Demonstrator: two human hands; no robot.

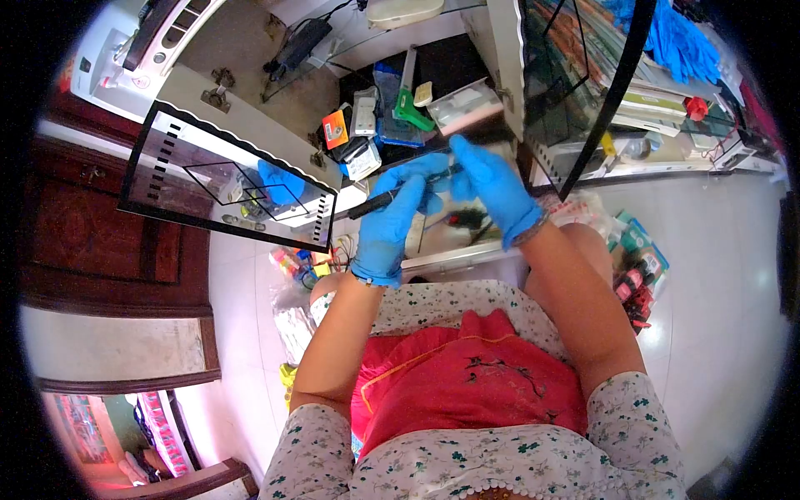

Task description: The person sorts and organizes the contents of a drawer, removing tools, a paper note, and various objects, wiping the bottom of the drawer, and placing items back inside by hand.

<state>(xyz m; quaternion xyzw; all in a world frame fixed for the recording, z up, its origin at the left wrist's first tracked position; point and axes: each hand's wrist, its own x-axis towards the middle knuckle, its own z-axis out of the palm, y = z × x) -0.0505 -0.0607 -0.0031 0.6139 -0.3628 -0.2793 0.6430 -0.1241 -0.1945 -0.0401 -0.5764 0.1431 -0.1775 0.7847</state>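
My left hand (387, 229), in a blue glove, is closed around a slim black pen-like rod (372, 204). One end of the rod sticks out to the left of the fingers. My right hand (497, 190), gloved in blue too, has its fingers closed at the rod's other end, which they partly hide. Both hands are held up in front of an open cabinet, over an open drawer (454, 254) with small items in it. Behind them on the shelf lie a green-handled tool (408, 108), a clear plastic box (465, 107) and an orange packet (335, 130).
A glass cabinet door (229, 179) stands swung out on the left, and another black-edged glass door (596, 108) on the right. Plastic bags of goods (637, 267) lie on the floor at the right. Red cloth (475, 383) covers my lap.
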